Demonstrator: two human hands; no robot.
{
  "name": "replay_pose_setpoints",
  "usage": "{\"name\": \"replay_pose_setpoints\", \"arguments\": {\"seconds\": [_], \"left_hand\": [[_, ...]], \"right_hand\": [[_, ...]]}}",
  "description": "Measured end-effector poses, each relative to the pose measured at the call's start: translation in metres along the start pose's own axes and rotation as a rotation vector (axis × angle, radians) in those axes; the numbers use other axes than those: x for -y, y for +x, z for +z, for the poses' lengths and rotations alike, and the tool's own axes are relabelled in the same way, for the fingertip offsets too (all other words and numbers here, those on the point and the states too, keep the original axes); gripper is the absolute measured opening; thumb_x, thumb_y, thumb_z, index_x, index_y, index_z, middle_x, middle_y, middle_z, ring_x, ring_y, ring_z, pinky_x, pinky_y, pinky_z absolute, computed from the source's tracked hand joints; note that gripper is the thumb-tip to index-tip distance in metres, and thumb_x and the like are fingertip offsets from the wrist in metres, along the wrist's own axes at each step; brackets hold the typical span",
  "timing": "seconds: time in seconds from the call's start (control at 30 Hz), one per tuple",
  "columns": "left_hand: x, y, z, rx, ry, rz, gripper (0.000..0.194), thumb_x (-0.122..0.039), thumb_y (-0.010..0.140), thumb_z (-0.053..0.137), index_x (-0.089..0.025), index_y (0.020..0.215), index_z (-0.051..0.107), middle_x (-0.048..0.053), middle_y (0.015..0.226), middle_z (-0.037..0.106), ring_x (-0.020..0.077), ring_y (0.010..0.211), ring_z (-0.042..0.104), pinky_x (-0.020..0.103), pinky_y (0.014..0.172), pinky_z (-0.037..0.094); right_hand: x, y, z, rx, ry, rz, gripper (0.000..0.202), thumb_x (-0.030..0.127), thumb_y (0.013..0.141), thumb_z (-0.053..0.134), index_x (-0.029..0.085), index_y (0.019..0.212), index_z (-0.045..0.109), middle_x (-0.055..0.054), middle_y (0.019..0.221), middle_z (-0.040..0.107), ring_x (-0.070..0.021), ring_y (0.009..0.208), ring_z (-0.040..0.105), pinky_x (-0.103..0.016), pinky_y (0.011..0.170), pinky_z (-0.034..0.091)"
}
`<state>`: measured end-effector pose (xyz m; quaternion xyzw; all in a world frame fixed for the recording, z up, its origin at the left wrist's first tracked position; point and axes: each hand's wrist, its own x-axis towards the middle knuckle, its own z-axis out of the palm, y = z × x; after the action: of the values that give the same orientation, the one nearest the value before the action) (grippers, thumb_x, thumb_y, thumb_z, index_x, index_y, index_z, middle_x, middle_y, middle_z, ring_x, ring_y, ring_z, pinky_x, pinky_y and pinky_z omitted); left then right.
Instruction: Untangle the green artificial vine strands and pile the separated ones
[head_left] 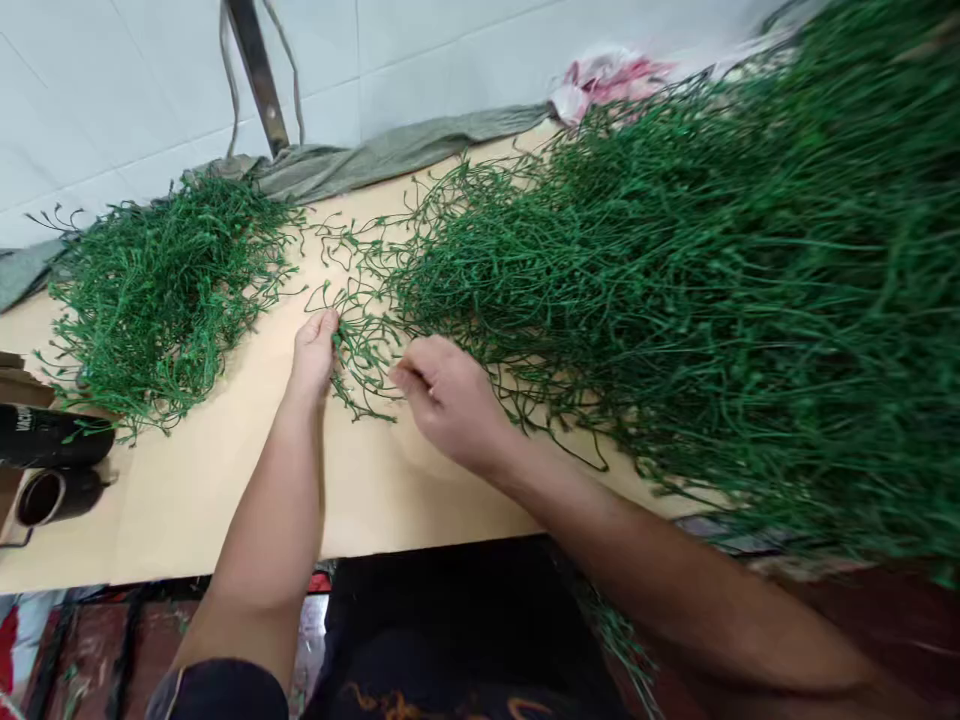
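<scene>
Thin green stems with small knobbed tips lie in a large pile (675, 270) that covers the right half of the table (375, 490). My left hand (316, 345) is closed on a few green stems (364, 350), which fan out to its right. To the right of it, my right hand (442, 390) is closed, thumb against the curled fingers, at the edge of the large pile. Whatever it may pinch is too small to make out. A smaller heap of green stems (172, 290) lies to the left.
At the left edge a black cylinder (52, 436) lies beside a dark cup (60, 495). Grey-green cloth (390, 155) runs along the tiled wall, with a metal post (259, 75) behind it. Pink and white plastic (607, 80) sits at the back.
</scene>
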<state>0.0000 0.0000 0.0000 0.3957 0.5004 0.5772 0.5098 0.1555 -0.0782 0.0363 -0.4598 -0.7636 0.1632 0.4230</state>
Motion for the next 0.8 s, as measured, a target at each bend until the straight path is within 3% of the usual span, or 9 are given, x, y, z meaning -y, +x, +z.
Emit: {"name": "replay_pose_setpoints", "arguments": {"seconds": [0.13,0.23,0.27,0.4,0.5,0.6,0.73,0.8], "left_hand": [[-0.002,0.003,0.001,-0.197,-0.058,0.002,0.029,-0.030,0.087,0.049,-0.016,0.062,0.043,-0.006,0.049,0.035,0.0044,0.043,0.031,0.018,0.045,0.026],[0.000,0.006,-0.002,-0.225,-0.031,0.039,0.033,-0.035,0.084,0.052,-0.016,0.060,0.040,-0.006,0.049,0.035,0.0043,0.044,0.030,0.017,0.045,0.025],[0.001,0.006,-0.003,-0.203,-0.017,0.051,0.034,-0.036,0.083,0.054,-0.016,0.060,0.040,-0.006,0.049,0.035,0.0041,0.044,0.030,0.017,0.045,0.025],[0.004,0.005,-0.004,-0.119,-0.040,0.064,0.035,-0.039,0.081,0.057,-0.016,0.060,0.041,-0.006,0.050,0.037,0.0038,0.044,0.031,0.017,0.044,0.025],[0.003,0.002,-0.003,-0.081,-0.035,0.064,0.036,-0.040,0.080,0.058,-0.016,0.058,0.040,-0.007,0.048,0.035,0.0034,0.043,0.030,0.018,0.042,0.023],[0.002,0.001,-0.001,-0.043,0.011,0.053,0.037,-0.040,0.077,0.062,-0.015,0.057,0.042,-0.007,0.047,0.036,0.0026,0.042,0.031,0.017,0.041,0.021],[0.002,0.000,-0.001,-0.004,0.075,0.012,0.038,-0.044,0.077,0.060,-0.014,0.058,0.046,-0.007,0.046,0.039,0.0018,0.038,0.027,0.018,0.039,0.016],[0.001,-0.001,0.000,0.038,0.084,0.010,0.038,-0.044,0.077,0.060,-0.014,0.057,0.047,-0.007,0.044,0.038,0.0018,0.038,0.027,0.018,0.038,0.017]], "right_hand": [[0.034,-0.029,0.001,0.078,0.067,-0.261,0.023,0.011,0.081,0.044,0.020,0.063,0.035,0.000,0.058,0.043,-0.0131,0.060,0.039,-0.027,0.057,0.033],[0.032,-0.026,-0.016,0.031,0.026,-0.401,0.022,0.012,0.083,0.043,0.020,0.063,0.040,-0.001,0.058,0.044,-0.0134,0.061,0.038,-0.028,0.059,0.035],[0.023,-0.021,-0.025,-0.015,-0.028,-0.370,0.021,0.012,0.083,0.042,0.019,0.064,0.043,-0.002,0.060,0.046,-0.0144,0.063,0.040,-0.029,0.060,0.035],[-0.037,0.005,-0.060,-0.199,-0.367,0.095,0.017,0.027,0.084,0.044,0.018,0.078,0.057,-0.008,0.073,0.052,-0.0232,0.079,0.048,-0.040,0.074,0.038],[-0.064,0.010,-0.070,-0.286,-0.540,0.240,0.031,0.032,0.080,0.050,0.013,0.102,0.060,-0.018,0.102,0.054,-0.0344,0.105,0.043,-0.051,0.084,0.034],[-0.058,0.009,-0.057,-0.240,-0.517,0.245,0.036,0.034,0.080,0.051,0.013,0.109,0.059,-0.019,0.118,0.051,-0.0361,0.114,0.038,-0.053,0.088,0.033],[-0.033,0.019,-0.021,0.059,-0.230,0.206,0.028,0.033,0.083,0.048,0.014,0.096,0.064,-0.013,0.098,0.063,-0.0260,0.097,0.051,-0.042,0.087,0.039],[-0.024,0.029,-0.005,0.120,-0.124,0.223,0.025,0.033,0.083,0.049,0.014,0.090,0.064,-0.012,0.092,0.065,-0.0235,0.091,0.053,-0.039,0.084,0.040]]}}
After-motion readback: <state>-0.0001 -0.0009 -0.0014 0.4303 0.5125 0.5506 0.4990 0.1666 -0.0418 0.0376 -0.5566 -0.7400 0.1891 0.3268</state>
